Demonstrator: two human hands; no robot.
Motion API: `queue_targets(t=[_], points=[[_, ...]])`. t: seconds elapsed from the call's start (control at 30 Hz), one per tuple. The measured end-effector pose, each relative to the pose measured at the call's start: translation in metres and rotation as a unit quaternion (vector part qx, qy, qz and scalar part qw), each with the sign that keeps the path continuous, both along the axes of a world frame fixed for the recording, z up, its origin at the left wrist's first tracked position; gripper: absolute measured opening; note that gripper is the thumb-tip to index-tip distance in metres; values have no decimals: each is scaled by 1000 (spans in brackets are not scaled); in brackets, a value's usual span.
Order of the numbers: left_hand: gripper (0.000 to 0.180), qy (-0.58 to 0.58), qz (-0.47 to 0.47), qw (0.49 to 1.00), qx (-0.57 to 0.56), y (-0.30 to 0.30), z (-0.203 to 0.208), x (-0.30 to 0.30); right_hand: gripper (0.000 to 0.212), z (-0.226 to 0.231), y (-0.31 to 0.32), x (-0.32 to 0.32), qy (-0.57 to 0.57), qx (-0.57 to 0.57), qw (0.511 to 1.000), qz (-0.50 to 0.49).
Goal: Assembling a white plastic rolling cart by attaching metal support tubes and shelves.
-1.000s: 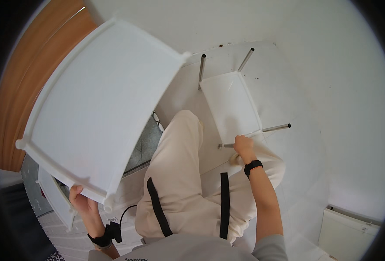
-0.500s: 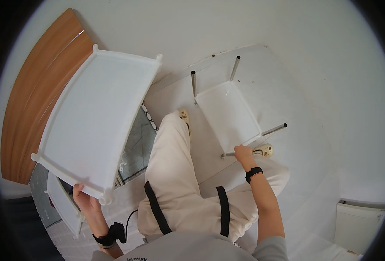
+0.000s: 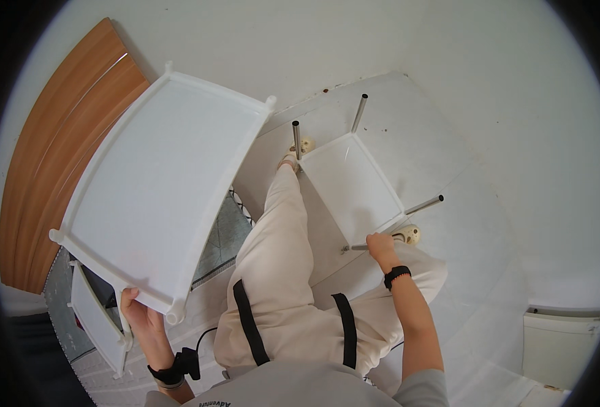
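Observation:
My left hand (image 3: 141,317) grips the near edge of a large white plastic shelf panel (image 3: 167,169), thumb on top, beside a round corner socket. That panel is held up and tilted at the left, its underside hidden. My right hand (image 3: 382,247) is closed around a metal pole (image 3: 358,247) at the near corner of a second white shelf (image 3: 352,190) on the floor. Three other metal poles with dark ends stand at this shelf's remaining corners, among them the right pole (image 3: 425,205). The hand covers part of its pole.
Brown wood-grain boards (image 3: 55,176) lean on the wall at far left. Under the held panel lie another white panel (image 3: 98,319) and a grey patterned mat (image 3: 220,239). My feet in cream clogs flank the floor shelf. A white cabinet-like box (image 3: 561,349) stands at lower right.
The held panel has shifted to the right with my left hand. My left foot has stretched forward beside the floor shelf's far left pole. My right hand keeps its grip.

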State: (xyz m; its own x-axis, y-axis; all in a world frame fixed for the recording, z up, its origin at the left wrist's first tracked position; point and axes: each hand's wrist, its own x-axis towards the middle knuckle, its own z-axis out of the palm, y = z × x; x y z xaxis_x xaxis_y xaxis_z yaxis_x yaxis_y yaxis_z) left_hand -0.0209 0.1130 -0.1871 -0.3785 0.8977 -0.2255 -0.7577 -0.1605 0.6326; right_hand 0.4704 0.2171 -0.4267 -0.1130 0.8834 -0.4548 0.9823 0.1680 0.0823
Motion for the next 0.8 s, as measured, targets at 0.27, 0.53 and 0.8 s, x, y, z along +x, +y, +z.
queue_targets(t=[0.27, 0.53, 0.8], points=[[45, 37, 21, 999, -9, -13, 13, 3, 11, -1, -12, 49, -38, 6, 999, 33], [43, 127, 41, 991, 18, -35, 62, 19, 12, -40, -30, 109, -76, 57, 995, -20], [40, 160, 61, 985, 30, -52, 87, 14, 9, -44, -42, 127, -59, 110, 992, -27]])
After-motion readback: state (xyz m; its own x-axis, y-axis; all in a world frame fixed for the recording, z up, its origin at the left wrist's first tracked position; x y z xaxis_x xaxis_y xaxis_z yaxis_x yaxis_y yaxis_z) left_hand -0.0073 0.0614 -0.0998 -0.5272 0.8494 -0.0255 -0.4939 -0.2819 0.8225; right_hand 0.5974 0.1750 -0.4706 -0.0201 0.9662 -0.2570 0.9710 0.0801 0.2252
